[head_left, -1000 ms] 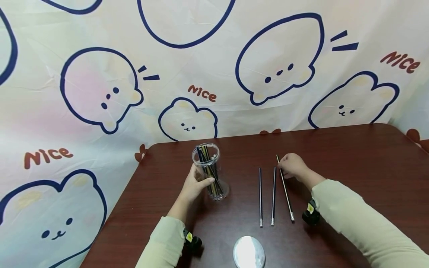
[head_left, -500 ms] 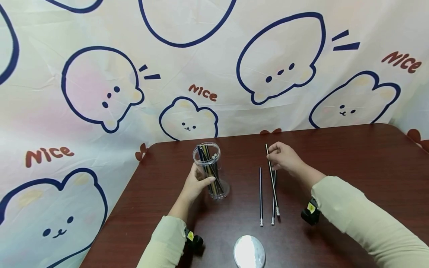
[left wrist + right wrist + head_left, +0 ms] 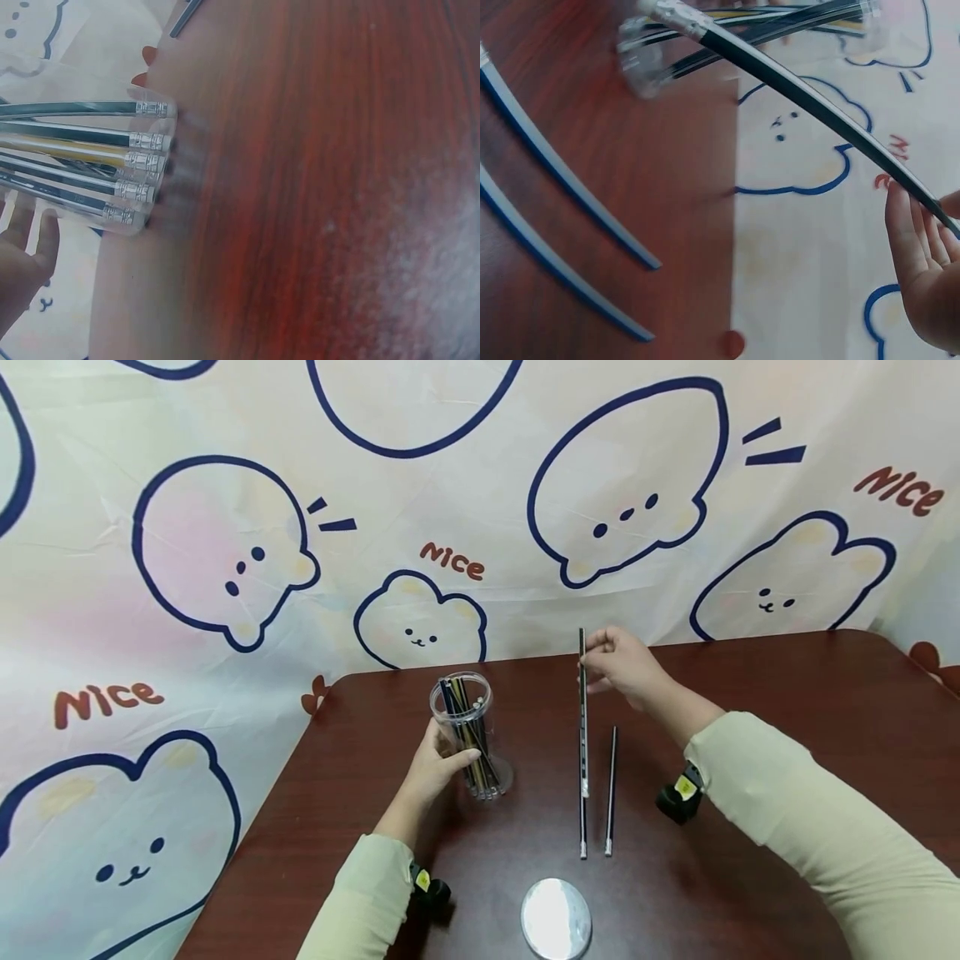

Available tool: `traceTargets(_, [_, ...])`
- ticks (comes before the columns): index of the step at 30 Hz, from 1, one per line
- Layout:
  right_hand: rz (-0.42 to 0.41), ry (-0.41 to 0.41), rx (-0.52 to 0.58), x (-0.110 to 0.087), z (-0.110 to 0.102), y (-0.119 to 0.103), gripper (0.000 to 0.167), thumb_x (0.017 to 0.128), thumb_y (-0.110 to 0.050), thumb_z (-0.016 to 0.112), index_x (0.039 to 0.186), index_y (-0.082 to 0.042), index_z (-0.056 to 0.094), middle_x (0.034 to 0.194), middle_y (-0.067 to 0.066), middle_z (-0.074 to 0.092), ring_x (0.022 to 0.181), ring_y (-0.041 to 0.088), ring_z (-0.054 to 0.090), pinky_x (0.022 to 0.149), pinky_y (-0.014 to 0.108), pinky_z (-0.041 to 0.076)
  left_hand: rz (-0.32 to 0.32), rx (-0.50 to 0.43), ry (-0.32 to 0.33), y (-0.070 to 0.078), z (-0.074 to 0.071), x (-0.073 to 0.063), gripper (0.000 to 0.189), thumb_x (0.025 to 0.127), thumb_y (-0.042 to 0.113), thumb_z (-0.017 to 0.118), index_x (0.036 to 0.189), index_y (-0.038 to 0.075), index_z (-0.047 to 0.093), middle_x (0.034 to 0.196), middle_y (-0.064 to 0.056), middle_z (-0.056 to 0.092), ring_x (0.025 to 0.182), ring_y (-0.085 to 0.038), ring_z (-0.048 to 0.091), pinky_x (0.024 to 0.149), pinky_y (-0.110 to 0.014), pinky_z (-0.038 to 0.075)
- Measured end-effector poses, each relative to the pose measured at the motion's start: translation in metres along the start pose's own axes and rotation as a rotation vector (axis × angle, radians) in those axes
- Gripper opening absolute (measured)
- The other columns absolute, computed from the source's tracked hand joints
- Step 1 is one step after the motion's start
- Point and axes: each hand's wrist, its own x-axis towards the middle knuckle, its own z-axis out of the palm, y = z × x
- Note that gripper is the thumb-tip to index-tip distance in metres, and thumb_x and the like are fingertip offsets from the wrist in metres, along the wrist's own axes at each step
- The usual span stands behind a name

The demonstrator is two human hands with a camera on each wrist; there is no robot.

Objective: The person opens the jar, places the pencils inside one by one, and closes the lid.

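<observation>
My left hand (image 3: 435, 770) grips a clear plastic jar (image 3: 461, 678) standing on the table, its thumb across the front. Inside it several dark and gold pencils (image 3: 67, 136) stand with their eraser ends at the bottom. My right hand (image 3: 621, 667) pinches a dark striped pencil (image 3: 802, 105) near its top, the eraser end hanging down. In the head view this pencil overlaps one lying pencil (image 3: 582, 831); the right wrist view shows it raised off the table. Another dark pencil (image 3: 612, 789) lies to the right of that one, eraser toward me.
A round, shiny white disc (image 3: 556, 918), perhaps a lid, lies near the front of the brown wooden table (image 3: 750, 777). Behind the table hangs a pale cloth (image 3: 510, 510) with cartoon bears. Each wrist carries a small black camera (image 3: 681, 795).
The right hand has lifted its pencil off the table and carried it left and away from me, over the lying pencils toward the jar. The left hand has stayed on the jar.
</observation>
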Motion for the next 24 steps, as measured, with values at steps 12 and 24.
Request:
traceTargets(12, [-0.084,0.078,0.088,0.016,0.029,-0.061,0.015,0.083,0.003,0.041,0.097,0.000,0.035,0.086,0.012,0.045,0.065,0.015,0.050,0.055,0.025,0.047,-0.008,0.004,-0.004,-0.001,-0.002,0.002,0.061,0.074,0.002,0.059,0.126,0.007,0.028,0.115,-0.018,0.046,0.101,-0.026,0.044,0.086,-0.039,0.033])
traceTargets(24, [-0.166,0.209,0.239,0.023,0.046,-0.105,0.011,0.084,0.003,0.040,0.091,-0.004,0.036,0.083,0.010,0.044,0.060,0.016,0.053,0.057,0.027,0.048,0.021,0.003,0.001,-0.025,-0.008,0.011,0.060,0.073,0.006,0.064,0.124,0.012,0.032,0.113,-0.014,0.048,0.098,-0.023,0.047,0.083,-0.036,0.035])
